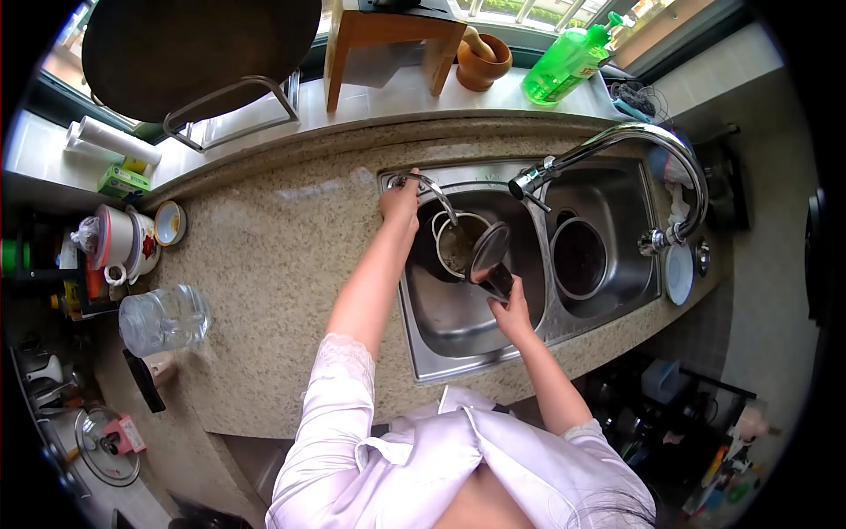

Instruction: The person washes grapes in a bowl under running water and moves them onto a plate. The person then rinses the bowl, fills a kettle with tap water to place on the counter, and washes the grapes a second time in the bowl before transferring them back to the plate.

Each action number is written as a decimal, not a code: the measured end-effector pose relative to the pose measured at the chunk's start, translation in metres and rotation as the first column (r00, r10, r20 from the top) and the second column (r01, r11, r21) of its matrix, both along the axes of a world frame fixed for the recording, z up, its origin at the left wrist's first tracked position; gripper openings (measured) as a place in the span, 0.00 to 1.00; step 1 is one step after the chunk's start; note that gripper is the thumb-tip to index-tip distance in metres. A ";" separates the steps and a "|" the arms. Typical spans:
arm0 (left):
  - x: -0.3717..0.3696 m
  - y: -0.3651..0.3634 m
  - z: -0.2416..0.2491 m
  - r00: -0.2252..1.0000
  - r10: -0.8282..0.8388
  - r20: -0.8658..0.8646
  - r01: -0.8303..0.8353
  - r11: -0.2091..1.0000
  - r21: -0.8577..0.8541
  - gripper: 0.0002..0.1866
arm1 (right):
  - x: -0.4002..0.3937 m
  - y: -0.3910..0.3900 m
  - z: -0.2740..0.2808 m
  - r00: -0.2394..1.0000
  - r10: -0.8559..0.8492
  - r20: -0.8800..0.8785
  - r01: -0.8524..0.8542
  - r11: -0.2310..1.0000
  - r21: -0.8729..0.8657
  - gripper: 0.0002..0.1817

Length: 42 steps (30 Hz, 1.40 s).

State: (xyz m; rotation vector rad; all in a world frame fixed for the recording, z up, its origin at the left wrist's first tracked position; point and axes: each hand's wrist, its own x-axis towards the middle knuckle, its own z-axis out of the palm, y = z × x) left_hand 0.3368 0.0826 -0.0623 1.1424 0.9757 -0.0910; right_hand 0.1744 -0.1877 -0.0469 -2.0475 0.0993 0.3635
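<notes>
My left hand [401,210] is at the back left corner of the sink, its fingers closed around the base of a small curved chrome tap [434,187]. The spout of this tap reaches down over a white-rimmed pot [455,256] in the left basin, with murky brownish contents. My right hand [513,315] grips a dark, see-through cup-like container [490,256] by its lower part. The container is tilted, its round end overlapping the pot's right side in this view.
A tall chrome faucet [652,132] arches over the right basin, which holds a dark round vessel [579,257]. Behind the sink stand a green soap bottle [561,69] and a wooden mortar [483,66]. A clear plastic jug [165,320] lies on the counter [264,256] at left.
</notes>
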 end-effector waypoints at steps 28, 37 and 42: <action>-0.322 -0.022 0.125 0.983 0.047 0.178 -0.077 0.983 0.166 0.10 | 0.030 -0.023 0.065 0.977 0.186 0.100 -0.196 0.975 0.101 0.14; -0.343 -0.109 0.184 0.870 -0.146 0.470 -0.038 0.932 0.359 0.41 | -0.002 -0.065 0.183 0.879 0.403 0.255 -0.447 0.884 0.140 0.13; -0.349 -0.147 0.263 0.751 -0.208 0.626 -0.196 0.836 0.513 0.62 | -0.032 -0.068 0.241 0.802 0.474 0.364 -0.552 0.821 0.148 0.12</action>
